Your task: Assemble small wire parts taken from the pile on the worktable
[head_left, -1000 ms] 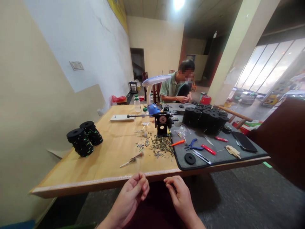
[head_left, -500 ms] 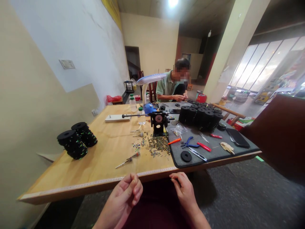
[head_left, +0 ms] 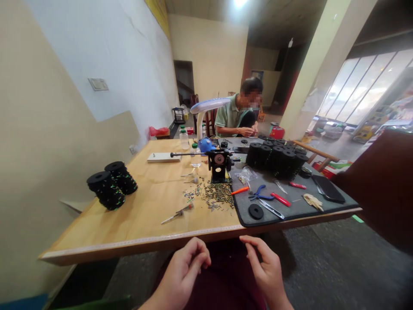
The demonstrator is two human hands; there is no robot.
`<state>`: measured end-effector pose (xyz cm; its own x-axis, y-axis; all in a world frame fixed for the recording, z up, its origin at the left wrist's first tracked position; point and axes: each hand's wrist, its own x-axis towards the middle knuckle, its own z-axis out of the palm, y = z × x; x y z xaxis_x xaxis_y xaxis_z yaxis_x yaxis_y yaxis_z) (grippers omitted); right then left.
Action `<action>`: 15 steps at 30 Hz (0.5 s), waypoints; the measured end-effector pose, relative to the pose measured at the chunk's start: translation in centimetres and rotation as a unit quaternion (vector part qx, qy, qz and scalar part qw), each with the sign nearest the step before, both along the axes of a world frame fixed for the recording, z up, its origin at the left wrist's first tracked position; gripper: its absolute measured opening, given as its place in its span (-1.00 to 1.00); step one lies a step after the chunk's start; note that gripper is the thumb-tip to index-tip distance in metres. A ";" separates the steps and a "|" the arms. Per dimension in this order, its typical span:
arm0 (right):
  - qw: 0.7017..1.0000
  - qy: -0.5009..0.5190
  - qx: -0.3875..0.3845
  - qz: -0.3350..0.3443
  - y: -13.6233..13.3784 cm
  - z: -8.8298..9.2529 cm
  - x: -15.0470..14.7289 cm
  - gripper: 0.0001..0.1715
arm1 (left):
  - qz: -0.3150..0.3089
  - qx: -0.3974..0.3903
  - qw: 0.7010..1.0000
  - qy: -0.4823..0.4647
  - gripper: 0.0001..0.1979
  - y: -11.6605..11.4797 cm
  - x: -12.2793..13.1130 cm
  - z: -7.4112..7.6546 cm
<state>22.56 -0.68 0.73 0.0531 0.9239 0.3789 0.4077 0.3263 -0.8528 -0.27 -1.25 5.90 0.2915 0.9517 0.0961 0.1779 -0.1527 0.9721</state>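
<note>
Below the table's front edge, my left hand (head_left: 187,269) is closed, its fingers curled in and the thumb pressed toward them. Any small thing in that pinch is too fine to make out. To its right, my right hand (head_left: 266,267) holds thumb and forefinger close together in a pinch, and what lies between the tips cannot be made out. Both hands are apart, over my dark lap (head_left: 222,284). Nearest on the tabletop are two thin-stemmed tools (head_left: 177,213) and a heap of small striped pieces (head_left: 219,193). A black foam spool disc (head_left: 256,211) lies on the grey mat (head_left: 241,217).
A black winding device (head_left: 219,165) stands mid-table before a lamp (head_left: 209,104). Blue pliers (head_left: 262,193), a red-handled tool (head_left: 280,199) and scissors-like snips (head_left: 271,209) lie on the mat, near black foam rolls (head_left: 277,159). More rolls (head_left: 106,189) stand left. A person (head_left: 237,114) sits opposite.
The view has shifted slightly, so the table sits farther right. My left hand has moved right and turned, its fingers curling downward. My right hand has moved a little right.
</note>
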 end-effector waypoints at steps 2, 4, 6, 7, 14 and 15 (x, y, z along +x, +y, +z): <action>0.996 0.048 -0.047 0.065 -0.7 1.3 -1.8 -0.74 | -0.016 0.064 0.997 0.047 -0.81 -0.2 0.2 0.1; 0.980 0.090 -0.085 0.156 -0.9 2.3 -3.8 -0.71 | -0.032 0.120 0.990 0.072 -0.85 -0.3 0.3 0.4; 0.958 0.115 -0.116 0.234 -0.7 2.8 -5.5 -0.68 | -0.023 0.155 0.983 0.094 -0.85 -0.2 0.2 0.5; 0.949 0.121 -0.127 0.261 -0.5 2.8 -6.2 -0.66 | -0.011 0.165 0.981 0.105 -0.85 -0.2 0.1 0.5; 0.943 0.064 -0.194 0.264 0.5 1.1 -7.4 -0.63 | -0.008 0.145 0.986 0.079 -0.86 0.3 -0.9 -0.5; 0.949 0.042 -0.184 0.254 0.5 0.8 -7.4 -0.62 | -0.009 0.134 0.988 0.077 -0.86 0.3 -1.0 -0.7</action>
